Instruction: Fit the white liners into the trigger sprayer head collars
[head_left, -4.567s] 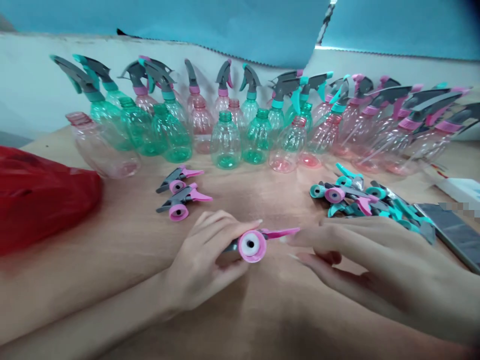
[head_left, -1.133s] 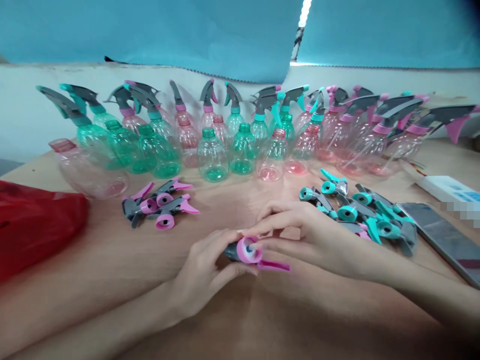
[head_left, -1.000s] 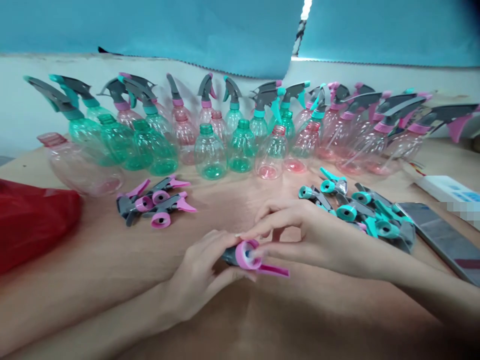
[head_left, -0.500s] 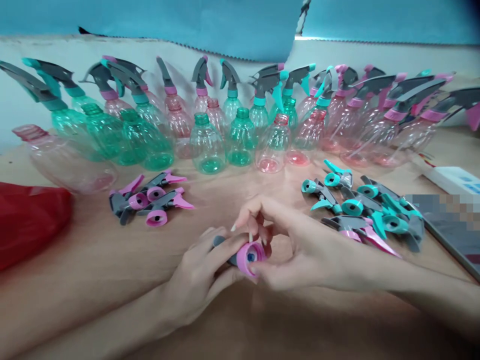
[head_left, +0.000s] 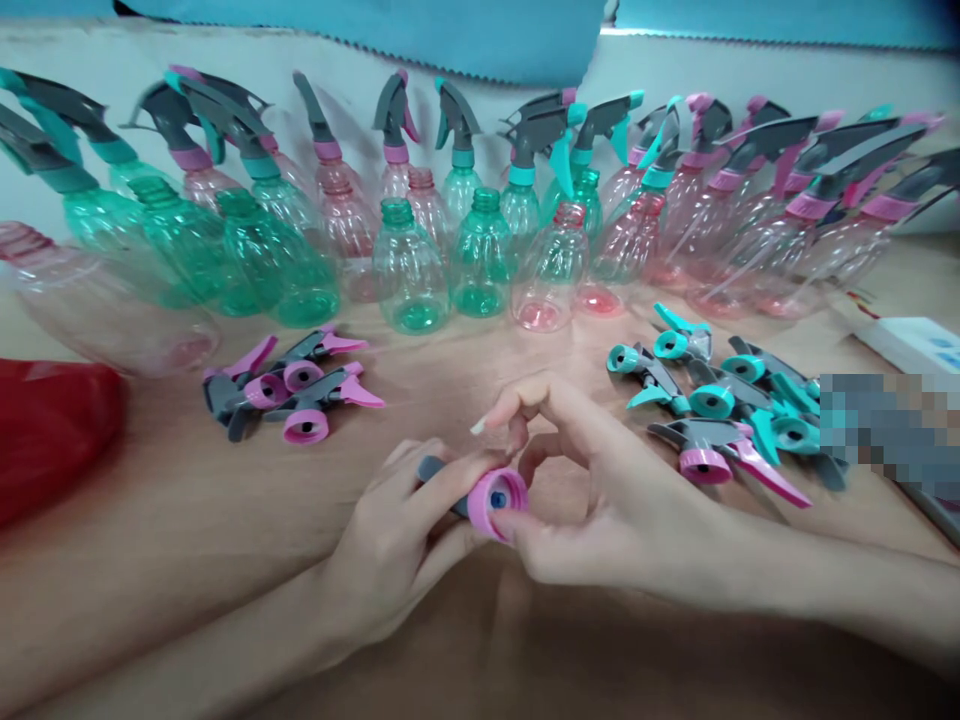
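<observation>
My left hand (head_left: pixel 409 530) is wrapped round a grey and pink trigger sprayer head (head_left: pixel 489 505), most of whose grey body is hidden in my fingers. The pink screw collar faces up towards me, and a small blue part shows inside it. My right hand (head_left: pixel 592 490) has its thumb on the collar's near rim, with the fingers curled over the far side. Whether the right fingertips hold anything small cannot be seen. To the left lies a pile of pink sprayer heads (head_left: pixel 305 427); to the right, a pile of turquoise ones (head_left: pixel 711 400) with a pink one (head_left: pixel 705 466) in front.
Green bottles (head_left: pixel 411 270) and pink bottles (head_left: pixel 551 270) stand across the back, several with sprayers fitted. A clear pink bottle (head_left: pixel 105 300) is at the far left, behind a red bag-like thing (head_left: pixel 56 435). A white box (head_left: pixel 919 345) and a partly blurred-out flat device (head_left: pixel 926 510) lie right.
The view has shifted slightly, so the bottles sit higher in the picture. My right thumb stays on the collar; a thin pale piece seen by the right fingers no longer shows.
</observation>
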